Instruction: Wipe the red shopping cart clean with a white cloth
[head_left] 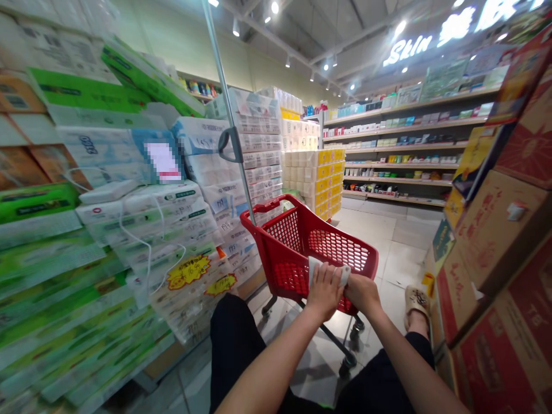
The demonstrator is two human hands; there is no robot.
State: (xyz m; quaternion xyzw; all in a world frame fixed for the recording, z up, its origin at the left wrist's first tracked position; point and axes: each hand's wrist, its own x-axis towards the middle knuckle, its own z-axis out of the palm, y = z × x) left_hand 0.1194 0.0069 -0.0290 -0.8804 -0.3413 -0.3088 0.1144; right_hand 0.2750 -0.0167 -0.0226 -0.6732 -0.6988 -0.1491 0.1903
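A red plastic shopping basket on wheels [302, 241] stands in the aisle in front of me, its tall metal handle [228, 115] rising up and to the left. Both my hands rest on its near rim. My left hand [324, 290] presses a white cloth [313, 265] flat against the rim, fingers stretched over it. My right hand [361, 290] is closed on the other end of the same cloth beside it. I am low down, with my knees in dark trousers at the bottom of the view.
Stacked packs of tissue paper [142, 230] with yellow price tags fill the left side. Brown and red cartons [495, 259] pile up on the right. Shelves of small goods [401, 149] line the back. A sandalled foot [416, 302] rests on the tiled floor [388, 236].
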